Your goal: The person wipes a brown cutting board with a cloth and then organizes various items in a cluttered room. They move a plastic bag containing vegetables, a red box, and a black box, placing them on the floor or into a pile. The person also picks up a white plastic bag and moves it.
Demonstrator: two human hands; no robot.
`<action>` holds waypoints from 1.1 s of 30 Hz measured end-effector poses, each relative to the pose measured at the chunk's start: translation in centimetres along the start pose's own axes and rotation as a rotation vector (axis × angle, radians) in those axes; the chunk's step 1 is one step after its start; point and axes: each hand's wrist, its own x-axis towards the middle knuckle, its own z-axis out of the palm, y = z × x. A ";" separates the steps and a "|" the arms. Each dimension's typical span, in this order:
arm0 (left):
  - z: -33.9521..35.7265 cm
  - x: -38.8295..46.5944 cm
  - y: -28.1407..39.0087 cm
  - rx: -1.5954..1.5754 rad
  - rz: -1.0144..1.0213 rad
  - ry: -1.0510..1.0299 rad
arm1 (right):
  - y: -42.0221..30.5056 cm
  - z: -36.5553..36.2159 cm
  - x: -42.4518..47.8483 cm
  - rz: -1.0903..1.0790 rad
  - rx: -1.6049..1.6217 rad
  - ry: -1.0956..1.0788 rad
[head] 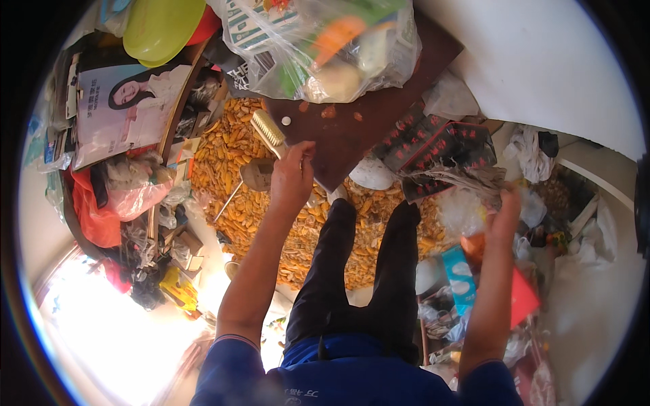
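Note:
My left hand (pixel 293 175) is closed around the handle of a light-bristled scrub brush (pixel 268 128), which points up and to the left. A bundle of greyish, fibrous strands (pixel 464 177), perhaps a worn rag, is gripped in my right hand (pixel 504 208) and trails to the left. Between the hands lies the corner of a dark reddish-brown board (pixel 337 147) with a small white round thing (pixel 286 121) and some orange-brown spots on it. A heap of corn cobs (pixel 244 203) spreads beneath and around my legs.
A clear plastic bag of goods (pixel 330 56) sits on the board's far part. Black boxes with red writing (pixel 447 147) lie to the right. A picture-printed package (pixel 127 109) and red bags (pixel 96 208) are at left. A thin rod (pixel 228 200) lies on the cobs.

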 end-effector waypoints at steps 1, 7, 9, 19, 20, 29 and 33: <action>0.2 0.4 -0.4 0.022 0.019 0.001 | 0.1 0.4 -0.3 0.001 -0.019 0.004; 1.3 1.7 -0.2 -0.085 0.033 -0.032 | 2.3 -0.7 -0.2 0.061 0.029 -0.124; 1.6 1.9 0.1 -0.147 0.020 -0.060 | 2.7 -1.3 -0.1 0.084 0.015 -0.154; 2.9 3.2 1.4 -0.152 0.037 -0.155 | 3.2 -0.3 -1.2 0.074 -0.032 -0.126; 2.9 3.2 1.7 -0.132 0.044 -0.171 | 3.7 -0.9 -0.9 0.088 -0.054 -0.159; 2.9 2.6 1.6 0.113 0.212 -0.151 | 3.5 0.0 -1.5 0.120 -0.016 -0.135; 2.9 1.9 1.0 0.063 0.145 -0.168 | 2.7 -0.1 -0.9 0.055 0.002 -0.175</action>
